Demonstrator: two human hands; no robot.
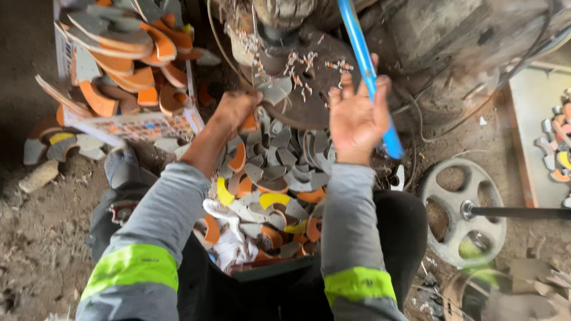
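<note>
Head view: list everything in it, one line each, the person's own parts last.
Curved cut pieces: many, grey, orange, yellow, heaped between the arms.
Crate: one, white mesh, upper left, piled with orange and grey pieces.
Round machine plate: one, rusty brown, top centre.
Blue rod: one, slanting from the top.
Spoked wheel: one, pale grey, lower right, on a dark shaft.
Dirt floor: brown, left.
Left hand: closed on an orange-grey piece.
Right hand: open, against the blue rod.

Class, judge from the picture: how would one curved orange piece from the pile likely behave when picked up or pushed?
The orange piece looks thin and flat, so probably light. Its crescent shape suggests it would slide, not roll. The pile lies loosely heaped, so pushing likely shifts neighbours.
</note>
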